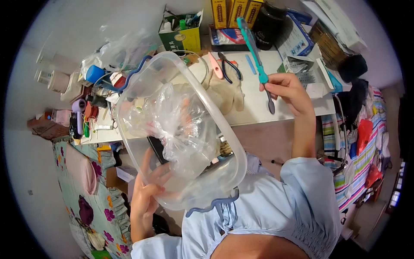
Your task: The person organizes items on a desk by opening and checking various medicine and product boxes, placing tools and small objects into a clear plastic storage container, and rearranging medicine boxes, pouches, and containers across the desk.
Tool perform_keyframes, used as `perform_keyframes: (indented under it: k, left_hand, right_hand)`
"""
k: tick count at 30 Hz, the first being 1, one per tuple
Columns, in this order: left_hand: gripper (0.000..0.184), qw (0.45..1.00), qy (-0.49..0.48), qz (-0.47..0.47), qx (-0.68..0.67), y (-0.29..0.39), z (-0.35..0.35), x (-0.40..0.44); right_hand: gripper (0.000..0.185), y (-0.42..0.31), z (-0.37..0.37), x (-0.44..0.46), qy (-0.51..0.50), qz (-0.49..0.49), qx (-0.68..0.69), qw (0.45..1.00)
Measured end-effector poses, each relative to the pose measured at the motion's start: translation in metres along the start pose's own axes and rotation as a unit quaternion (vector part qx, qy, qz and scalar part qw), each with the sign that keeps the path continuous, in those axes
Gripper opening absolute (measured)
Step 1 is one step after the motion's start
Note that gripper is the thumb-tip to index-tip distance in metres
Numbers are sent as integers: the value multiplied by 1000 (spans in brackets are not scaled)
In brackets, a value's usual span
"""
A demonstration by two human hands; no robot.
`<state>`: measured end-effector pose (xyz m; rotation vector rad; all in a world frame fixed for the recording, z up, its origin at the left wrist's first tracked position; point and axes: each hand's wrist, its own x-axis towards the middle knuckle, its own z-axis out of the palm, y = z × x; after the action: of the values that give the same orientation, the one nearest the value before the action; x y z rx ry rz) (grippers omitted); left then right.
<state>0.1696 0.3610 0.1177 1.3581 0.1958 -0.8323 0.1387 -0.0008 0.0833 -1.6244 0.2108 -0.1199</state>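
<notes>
My left hand (148,187) grips the near left side of a clear plastic storage box (228,142) with blue side handles, tilted above the table's front edge. Some of its fingers show through the see-through wall. Inside the box lies a knotted clear plastic bag (172,142); its contents are hard to make out. My right hand (286,90), to the right of the box, pinches a long, slim teal-and-grey stick-like tool (254,49). Its teal end points up and away, and its dark tip points toward me. I cannot tell its exact kind.
On the white table (254,114) lie pliers (230,69), a pink-handled tool (215,65), a blue strip (250,64) and pale gloves (226,93). Boxes, a dark jar (269,23) and a green carton (181,36) line the back. Beds with patterned covers flank the table.
</notes>
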Motion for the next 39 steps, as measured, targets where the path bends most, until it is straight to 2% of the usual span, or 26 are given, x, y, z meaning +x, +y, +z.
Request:
perform_keyframes:
  k: [2, 3, 6, 7, 9, 13, 16, 18, 19, 21, 22, 23, 26, 27, 29, 30, 31, 33, 35, 37, 39]
  left_hand:
    - [94, 1000, -18, 6, 12, 2, 2, 8]
    - [94, 999, -31, 15, 19, 2, 3, 11]
    - [92, 998, -56, 16, 15, 3, 7, 20]
    - [92, 998, -58, 16, 16, 0, 5, 24]
    - [90, 997, -68, 34, 32, -5, -3, 32]
    - [89, 996, -52, 30, 59, -1, 2, 32]
    - [89, 998, -40, 24, 32, -4, 1, 33]
    - [90, 996, -33, 59, 51, -10, 0, 36]
    - [90, 997, -26, 61, 49, -10, 2, 34]
    - [90, 998, -33, 38, 31, -9, 6, 32]
    - [90, 998, -45, 48, 19, -12, 4, 34]
    - [90, 998, -41, 49, 20, -12, 4, 33]
    - [90, 998, -42, 49, 27, -11, 5, 31]
    - [91, 998, -31, 51, 29, -13, 5, 31]
    - [91, 998, -29, 50, 37, -17, 2, 32]
    - [92, 997, -46, 51, 23, -19, -3, 33]
    - [94, 997, -63, 51, 7, -20, -6, 33]
    - [93, 997, -61, 45, 9, -17, -4, 31]
    - [93, 997, -55, 45, -14, -15, -2, 30]
    - [94, 997, -59, 45, -28, -15, 0, 30]
    - [94, 996, -60, 45, -43, -15, 1, 29]
  right_hand:
    - [19, -13, 1, -13, -64, -7, 97, 993]
    - [19, -20, 2, -18, -59, -7, 97, 993]
    - [20, -33, 4, -26, -147, -19, 156, 977]
    - [20, -36, 5, -27, -144, -20, 156, 977]
    - [30, -46, 14, -28, -155, -8, 171, 973]
    - [34, -52, 24, -21, -186, -21, 144, 972]
    - [26, -57, 39, -14, -198, -12, 136, 971]
    - [17, -56, 51, -8, -191, 19, 48, 980]
    - [17, -53, 58, -5, -198, 17, 50, 979]
    - [14, -48, 72, -3, -163, -66, -93, 980]
    - [15, -55, 79, -5, -159, -66, -150, 974]
    - [15, -59, 86, -7, -161, -67, -147, 974]
    - [15, -53, 109, -10, -138, -123, -406, 895]
    - [15, -46, 114, -14, -134, -122, -405, 896]
    - [16, -38, 120, -22, -39, -284, -432, 855]
    - [23, -46, 118, -23, -16, -293, -397, 870]
    - [23, -48, 112, -23, -9, -290, -400, 870]
    - [20, -48, 92, -15, 115, -242, -269, 925]
    - [17, -19, 65, 15, 247, -200, -204, 926]
    - [15, 18, 31, 48, 297, -124, -320, 891]
    - [18, 74, 4, 77, 282, -69, -421, 860]
